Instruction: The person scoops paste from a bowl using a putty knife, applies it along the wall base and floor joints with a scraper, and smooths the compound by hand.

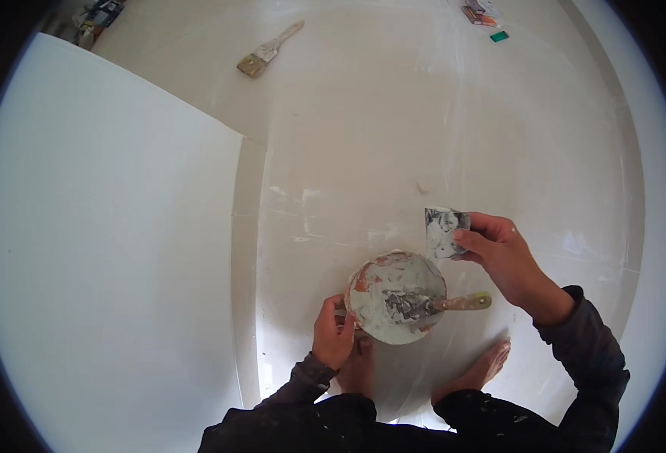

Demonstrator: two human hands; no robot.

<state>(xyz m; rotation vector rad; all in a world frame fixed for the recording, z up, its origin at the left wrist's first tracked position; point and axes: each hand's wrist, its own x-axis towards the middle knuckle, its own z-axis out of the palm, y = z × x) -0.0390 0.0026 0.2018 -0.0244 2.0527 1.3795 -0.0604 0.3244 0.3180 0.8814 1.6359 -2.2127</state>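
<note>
My left hand (334,334) grips the near left edge of a round putty-smeared dish (378,325), with pale filler and reddish-brown patches on its surface. I cannot tell how deep it is. Across it lies a putty knife (461,302), its blade coated in filler and its worn handle sticking out over the right rim. To the upper right of the dish, my right hand (508,253) pinches a thin square spreader blade (440,234) between thumb and fingers. Pale filler and dark marks cover the blade, which is held apart from the dish.
A flat paintbrush (265,57) lies on the pale, glossy floor (363,151) further off. Beyond, at the upper right, are a small green block (499,35) and some reddish packets (480,13). White walls (114,226) stand at both sides. My bare feet (487,364) are below the dish.
</note>
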